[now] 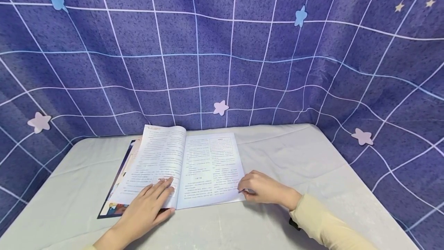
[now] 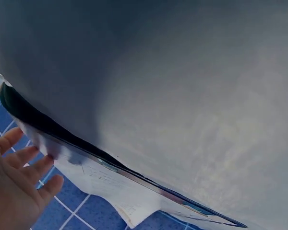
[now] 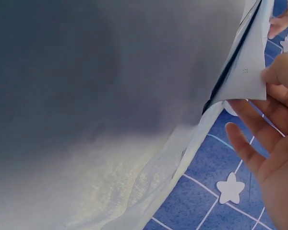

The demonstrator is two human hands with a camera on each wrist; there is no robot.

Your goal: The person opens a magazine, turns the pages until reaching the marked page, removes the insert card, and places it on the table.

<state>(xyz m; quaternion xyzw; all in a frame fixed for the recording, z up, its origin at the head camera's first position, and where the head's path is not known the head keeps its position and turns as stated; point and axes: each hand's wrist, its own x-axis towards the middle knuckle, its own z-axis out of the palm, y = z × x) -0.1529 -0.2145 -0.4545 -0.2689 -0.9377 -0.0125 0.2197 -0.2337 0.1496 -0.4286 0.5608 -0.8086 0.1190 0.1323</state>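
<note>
An open magazine [image 1: 215, 165] with printed text on both pages lies on the cloth-covered table. Its left leaves curve up near the spine, and part of a dark, colourful cover [image 1: 119, 209] shows beneath them. My left hand [image 1: 145, 207] rests on the lower left page with its fingers extended; they also touch the page in the left wrist view. At the lower right corner, my right hand [image 1: 265, 189] pinches a page [image 3: 247, 79] between thumb and fingers. That corner is lifted and bent in the right wrist view, where the remaining fingers spread loosely below it.
A pale grey cloth [image 1: 284, 146] covers the table, with light wrinkles. Behind and on both sides hangs a blue curtain [image 1: 215, 68] with a grid and star pattern. A small black object [image 1: 294, 224] shows under the right sleeve [image 1: 322, 219].
</note>
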